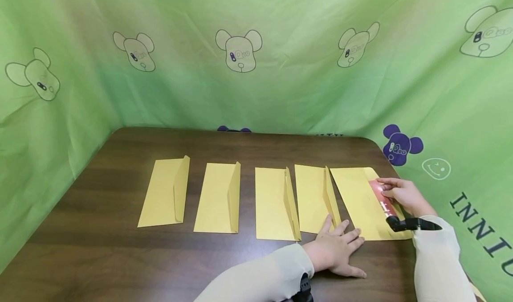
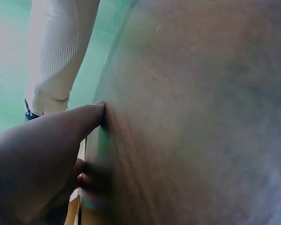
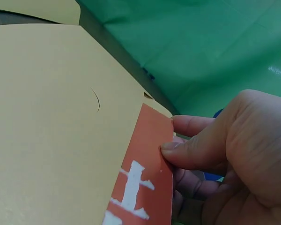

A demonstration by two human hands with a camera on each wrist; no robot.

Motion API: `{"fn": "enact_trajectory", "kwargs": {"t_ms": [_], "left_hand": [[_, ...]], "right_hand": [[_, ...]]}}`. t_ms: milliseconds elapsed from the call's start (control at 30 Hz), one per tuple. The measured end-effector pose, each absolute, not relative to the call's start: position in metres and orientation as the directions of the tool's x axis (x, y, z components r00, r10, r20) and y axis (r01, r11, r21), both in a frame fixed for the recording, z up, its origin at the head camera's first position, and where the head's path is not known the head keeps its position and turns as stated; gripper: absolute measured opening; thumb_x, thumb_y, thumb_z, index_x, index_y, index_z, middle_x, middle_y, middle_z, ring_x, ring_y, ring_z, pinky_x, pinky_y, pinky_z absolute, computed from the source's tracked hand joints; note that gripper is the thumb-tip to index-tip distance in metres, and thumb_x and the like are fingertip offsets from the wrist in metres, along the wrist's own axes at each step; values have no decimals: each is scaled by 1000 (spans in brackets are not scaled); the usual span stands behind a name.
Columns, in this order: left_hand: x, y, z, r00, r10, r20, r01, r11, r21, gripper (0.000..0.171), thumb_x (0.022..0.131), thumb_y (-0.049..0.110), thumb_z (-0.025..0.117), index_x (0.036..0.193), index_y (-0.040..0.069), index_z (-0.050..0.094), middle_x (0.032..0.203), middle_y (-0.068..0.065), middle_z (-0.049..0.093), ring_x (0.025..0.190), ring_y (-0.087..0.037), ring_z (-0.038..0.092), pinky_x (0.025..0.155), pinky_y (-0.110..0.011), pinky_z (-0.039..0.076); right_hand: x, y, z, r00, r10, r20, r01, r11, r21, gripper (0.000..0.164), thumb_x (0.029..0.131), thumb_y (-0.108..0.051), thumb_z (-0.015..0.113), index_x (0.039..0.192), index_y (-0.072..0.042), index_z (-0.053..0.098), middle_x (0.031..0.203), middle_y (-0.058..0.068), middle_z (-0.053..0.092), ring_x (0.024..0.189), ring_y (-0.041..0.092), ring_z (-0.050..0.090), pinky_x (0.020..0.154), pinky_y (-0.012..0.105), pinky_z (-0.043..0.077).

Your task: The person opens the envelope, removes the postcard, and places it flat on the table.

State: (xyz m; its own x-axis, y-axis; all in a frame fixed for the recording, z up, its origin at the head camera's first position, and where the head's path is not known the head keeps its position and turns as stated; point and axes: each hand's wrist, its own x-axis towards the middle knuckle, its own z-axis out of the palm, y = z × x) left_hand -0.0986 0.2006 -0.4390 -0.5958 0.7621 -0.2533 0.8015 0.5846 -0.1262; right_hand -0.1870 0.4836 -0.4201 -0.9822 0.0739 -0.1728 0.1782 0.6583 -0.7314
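My right hand (image 1: 406, 197) pinches the outer edge of a red card (image 1: 381, 197) with white lettering, between thumb and fingers. In the right wrist view the card (image 3: 141, 154) shows as a strip beside the edge of a yellow envelope (image 3: 51, 108); the rest of it is hidden behind the paper. That envelope (image 1: 352, 195) lies at the table's right end with its flap side out to the right. My left hand (image 1: 336, 248) lies palm down with fingers spread, its fingertips by the lower edge of the neighbouring yellow envelope (image 1: 311, 195).
Further left lie more yellow envelopes, one at the far left (image 1: 162, 190), another (image 1: 216, 195) and a third (image 1: 272, 204), their flaps partly raised on the right. The brown table (image 1: 100, 257) meets a green printed curtain (image 1: 280, 92) behind and at the sides.
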Motion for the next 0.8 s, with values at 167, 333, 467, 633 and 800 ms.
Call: {"fn": "enact_trajectory", "kwargs": {"t_ms": [167,333,467,633,800], "left_hand": [[-96,200,-437,-594,760,-264,803,582,-132,76,87,84,17,155,51,5,159,31,-2,149,-3,-2,119,-46,-4],[-94,199,-435,-591,760,-270,805,580,-127,75,88,84,17,155,52,5,158,32,-1,149,-2,-1,119,-45,-4],[-94,200,-434,-597,755,-269,800,585,-135,75,88,84,18,154,52,6,158,33,-1,149,-2,-1,119,-45,-4],[-95,202,-434,-610,744,-271,791,594,-150,76,86,85,18,154,53,6,158,33,0,149,-3,-2,118,-46,-6],[-96,202,-433,-615,739,-274,787,597,-157,76,86,86,18,154,53,6,158,33,0,149,-3,-3,118,-46,-7]], "right_hand": [[-185,486,-423,-983,70,-167,173,637,-751,53,92,6,50,140,22,34,98,4,63,80,6,56,67,25,53],[-183,486,-425,-982,74,-171,177,656,-733,53,95,2,49,142,20,33,105,18,63,82,8,55,67,27,52],[-184,484,-426,-977,88,-192,201,669,-715,55,98,-5,51,146,15,33,126,39,48,86,16,54,66,29,52],[-186,483,-427,-975,98,-198,213,648,-731,56,99,-8,51,147,13,31,130,41,42,84,17,55,66,31,53],[-188,483,-427,-975,100,-198,215,637,-740,56,99,-6,49,148,13,30,127,39,45,80,16,56,64,32,54]]}}
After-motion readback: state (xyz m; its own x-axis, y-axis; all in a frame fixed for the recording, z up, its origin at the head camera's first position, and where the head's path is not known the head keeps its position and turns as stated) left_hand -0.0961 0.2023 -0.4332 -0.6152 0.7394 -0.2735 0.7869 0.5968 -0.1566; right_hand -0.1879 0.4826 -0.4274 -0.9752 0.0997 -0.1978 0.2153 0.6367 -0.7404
